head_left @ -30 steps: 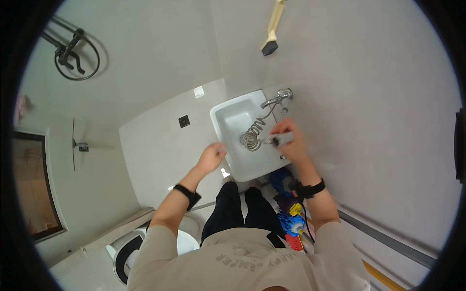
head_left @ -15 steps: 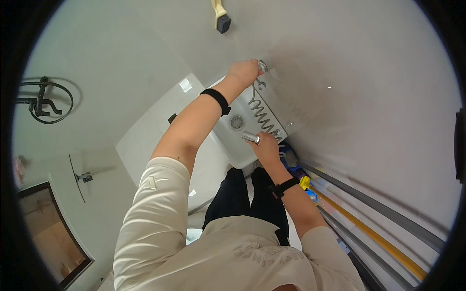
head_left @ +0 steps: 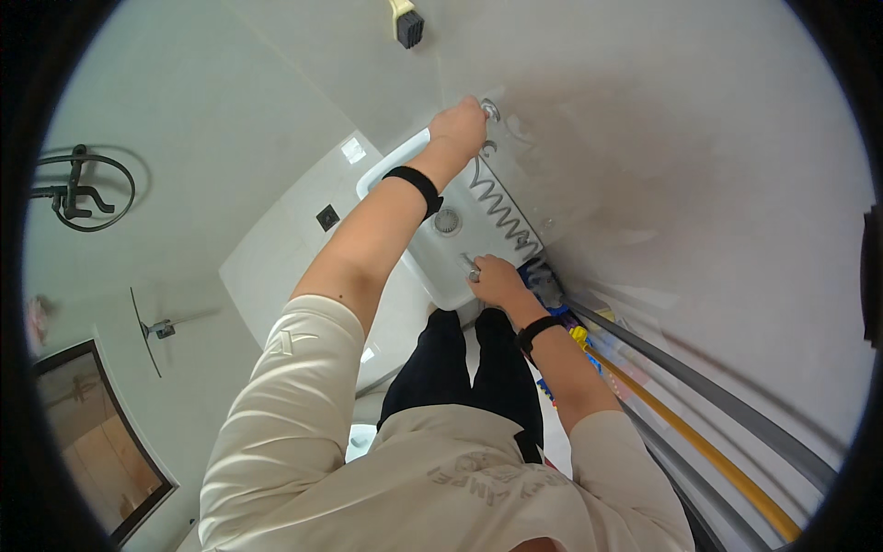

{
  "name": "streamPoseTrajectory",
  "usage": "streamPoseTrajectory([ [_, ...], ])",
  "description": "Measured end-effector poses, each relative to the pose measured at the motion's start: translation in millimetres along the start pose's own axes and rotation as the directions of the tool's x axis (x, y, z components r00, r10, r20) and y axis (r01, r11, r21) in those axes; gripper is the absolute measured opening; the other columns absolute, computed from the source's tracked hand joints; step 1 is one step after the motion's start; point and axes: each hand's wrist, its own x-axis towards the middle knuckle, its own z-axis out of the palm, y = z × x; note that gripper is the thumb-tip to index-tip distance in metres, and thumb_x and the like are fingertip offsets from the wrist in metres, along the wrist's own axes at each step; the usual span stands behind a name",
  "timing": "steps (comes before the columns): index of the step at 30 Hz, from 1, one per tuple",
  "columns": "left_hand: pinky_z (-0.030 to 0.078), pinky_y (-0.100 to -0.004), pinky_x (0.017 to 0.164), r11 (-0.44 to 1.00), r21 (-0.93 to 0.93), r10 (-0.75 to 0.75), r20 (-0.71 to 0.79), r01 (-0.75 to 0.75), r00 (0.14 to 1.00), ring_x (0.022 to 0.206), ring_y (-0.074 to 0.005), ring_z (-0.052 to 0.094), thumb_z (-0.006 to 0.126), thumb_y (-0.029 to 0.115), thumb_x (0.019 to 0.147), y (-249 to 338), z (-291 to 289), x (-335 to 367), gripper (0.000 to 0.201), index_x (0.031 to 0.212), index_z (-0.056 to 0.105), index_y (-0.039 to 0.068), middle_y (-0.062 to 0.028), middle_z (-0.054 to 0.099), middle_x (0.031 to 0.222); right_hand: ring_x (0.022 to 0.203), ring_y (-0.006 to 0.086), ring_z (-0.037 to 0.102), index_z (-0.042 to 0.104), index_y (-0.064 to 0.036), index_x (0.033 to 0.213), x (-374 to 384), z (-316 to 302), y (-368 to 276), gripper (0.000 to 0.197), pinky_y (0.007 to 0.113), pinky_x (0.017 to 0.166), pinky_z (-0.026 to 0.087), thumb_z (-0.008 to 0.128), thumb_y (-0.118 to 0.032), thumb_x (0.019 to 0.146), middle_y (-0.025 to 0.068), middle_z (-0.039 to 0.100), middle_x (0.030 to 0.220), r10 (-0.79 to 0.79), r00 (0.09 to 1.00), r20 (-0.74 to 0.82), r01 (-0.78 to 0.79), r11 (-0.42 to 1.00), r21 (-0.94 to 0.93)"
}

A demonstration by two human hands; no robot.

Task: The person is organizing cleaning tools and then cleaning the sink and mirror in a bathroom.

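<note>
My left hand (head_left: 460, 126) reaches across the white sink (head_left: 453, 296) to the wall side, its fingers closed round a chrome tap (head_left: 491, 110). In my right hand (head_left: 499, 280), over the near end of the sink, is a chrome spray nozzle (head_left: 470, 268), tilted toward the basin. From near the tap, a coiled grey hose (head_left: 501, 213) runs along the wall-side rim toward my right hand; where it joins the nozzle is hidden. Between my arms the round drain strainer (head_left: 446, 222) shows in the basin. No water can be made out.
A brush (head_left: 408, 28) with dark bristles and a pale handle is at the top. Left of the sink, a black square drain (head_left: 327, 217) sits in white tile. Grey and yellow poles (head_left: 685, 409) lean along the right wall. A black shower fixture (head_left: 78, 189) is far left.
The nozzle has turned in my right hand and looks shorter. My left hand stays at the tap. The whole view has shifted slightly, uncovering the black floor drain beside my left arm.
</note>
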Motion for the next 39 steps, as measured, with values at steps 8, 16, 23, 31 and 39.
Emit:
streamPoseTrajectory([
  [8, 0.048, -0.0389, 0.076, 0.982, -0.12, -0.152, -0.051, 0.145, 0.987, 0.092, -0.0328, 0.061, 0.049, 0.023, 0.088, 9.8, 2.0, -2.7, 0.024, 0.099, 0.051, 0.001, -0.0167, 0.063, 0.094, 0.081, 0.0328, 0.062, 0.066, -0.0035, 0.086, 18.5, 9.3, -13.3, 0.025, 0.042, 0.072, 0.049, 0.055, -0.02, 0.071, 0.0179, 0.064, 0.085, 0.149, 0.914, 0.378, -0.049, 0.964, -0.261],
  [16, 0.048, -0.0403, 0.073, 0.98, -0.159, -0.117, -0.004, 0.115, 0.993, 0.088, -0.0343, 0.061, 0.049, 0.036, 0.089, 3.5, -2.0, -7.8, 0.043, 0.107, 0.048, -0.003, -0.0191, 0.063, 0.088, 0.088, 0.0287, 0.063, 0.068, -0.0055, 0.089, 30.0, 22.7, -19.8, 0.022, 0.037, 0.074, 0.05, 0.057, -0.018, 0.074, 0.0151, 0.065, 0.093, 0.225, 0.871, 0.437, -0.055, 0.928, -0.368],
  [23, 0.047, -0.0429, 0.075, 0.899, -0.414, -0.203, -0.103, 0.144, 0.974, 0.086, -0.0366, 0.059, 0.05, 0.04, 0.086, -119.3, 0.1, -163.2, 0.056, 0.128, 0.038, 0.005, -0.0218, 0.062, 0.091, 0.087, 0.0308, 0.062, 0.068, -0.0039, 0.088, 30.5, 21.5, -13.7, 0.027, 0.039, 0.076, 0.049, 0.057, -0.021, 0.069, 0.0159, 0.065, 0.092, 0.134, 0.876, 0.464, 0.043, 0.935, -0.351],
  [31, 0.045, -0.0458, 0.079, 0.594, -0.061, -0.739, 0.353, 0.802, 0.574, 0.089, -0.0396, 0.058, 0.054, 0.031, 0.083, -238.0, 100.1, -564.5, 0.045, 0.117, 0.048, 0.001, -0.0242, 0.06, 0.096, 0.084, 0.034, 0.061, 0.066, -0.0017, 0.082, 102.5, 42.4, -14.7, 0.03, 0.042, 0.076, 0.049, 0.056, -0.026, 0.068, 0.0193, 0.064, 0.086, -0.034, 0.944, 0.328, 0.099, 0.978, -0.184],
  [39, 0.05, -0.0309, 0.052, 0.085, -0.211, -0.819, 0.541, 0.974, 0.189, 0.053, -0.0209, 0.061, 0.058, 0.024, 0.081, -144.9, 137.9, -705.6, 0.042, 0.114, 0.049, -0.001, -0.0171, 0.063, 0.083, 0.043, 0.0201, 0.054, 0.06, 0.0016, 0.074, 182.4, 54.4, -33.4, 0.027, 0.033, 0.042, 0.045, 0.055, -0.025, 0.074, 0.0121, 0.055, 0.054, 0.088, 0.975, 0.202, -0.118, 0.983, 0.142],
])
